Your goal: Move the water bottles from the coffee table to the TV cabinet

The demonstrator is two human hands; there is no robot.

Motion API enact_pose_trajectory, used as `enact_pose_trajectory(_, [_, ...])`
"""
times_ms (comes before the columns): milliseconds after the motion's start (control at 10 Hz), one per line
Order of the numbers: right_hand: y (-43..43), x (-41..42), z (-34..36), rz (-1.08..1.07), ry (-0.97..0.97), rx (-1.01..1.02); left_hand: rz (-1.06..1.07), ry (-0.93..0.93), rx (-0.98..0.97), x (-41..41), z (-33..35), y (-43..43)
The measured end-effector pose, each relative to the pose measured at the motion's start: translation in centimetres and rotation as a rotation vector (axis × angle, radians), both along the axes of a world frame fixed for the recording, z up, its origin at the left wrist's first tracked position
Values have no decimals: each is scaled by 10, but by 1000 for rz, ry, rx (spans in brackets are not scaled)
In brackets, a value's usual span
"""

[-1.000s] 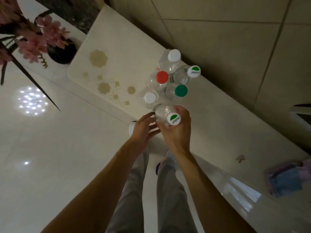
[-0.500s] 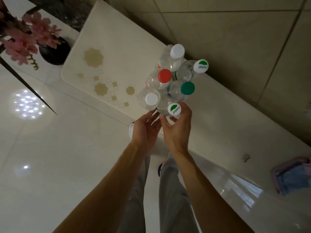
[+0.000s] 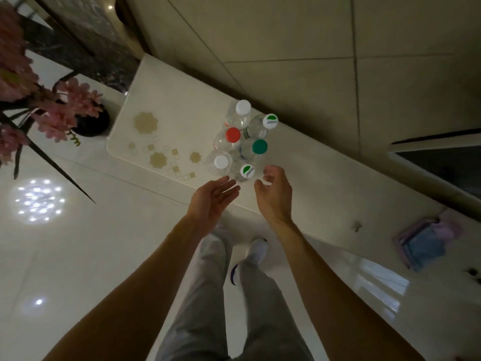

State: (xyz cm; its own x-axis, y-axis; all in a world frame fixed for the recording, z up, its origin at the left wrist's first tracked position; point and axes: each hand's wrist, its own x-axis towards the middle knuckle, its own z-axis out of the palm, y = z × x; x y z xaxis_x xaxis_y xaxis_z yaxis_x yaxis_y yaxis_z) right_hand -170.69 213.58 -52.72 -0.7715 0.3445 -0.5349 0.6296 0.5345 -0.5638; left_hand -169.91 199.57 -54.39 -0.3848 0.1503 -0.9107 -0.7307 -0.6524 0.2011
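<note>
Several clear water bottles stand upright in a tight cluster on the white TV cabinet [image 3: 307,194]. The nearest bottle [image 3: 246,171] has a white-and-green cap; beside it stand a white-capped one [image 3: 221,162], a green-capped one [image 3: 259,147], a red-capped one [image 3: 232,134], and two more behind. My left hand [image 3: 212,201] is open, palm up, just short of the nearest bottle. My right hand [image 3: 274,194] is open too, fingers curled loosely, a little to the right of it. Neither hand touches a bottle.
A dark pot [image 3: 92,123] with pink flowers [image 3: 59,113] stands left of the cabinet. A pink and blue folded cloth [image 3: 424,243] lies on the cabinet at the right. A dark screen edge [image 3: 442,165] is at the far right. Glossy floor lies below.
Both hands let go of the white-and-green-capped bottle, which now stands with the cluster, and drew back toward me with fingers spread.
</note>
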Motion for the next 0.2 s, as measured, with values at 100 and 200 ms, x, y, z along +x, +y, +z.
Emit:
enact_pose_trajectory(100, [7,-3,27,20,-33,-17,-159,22,-59,1,19,-15])
enact_pose_trajectory(200, [11,5,56,56,-55,-49,-363,69,-189,14,42,-30])
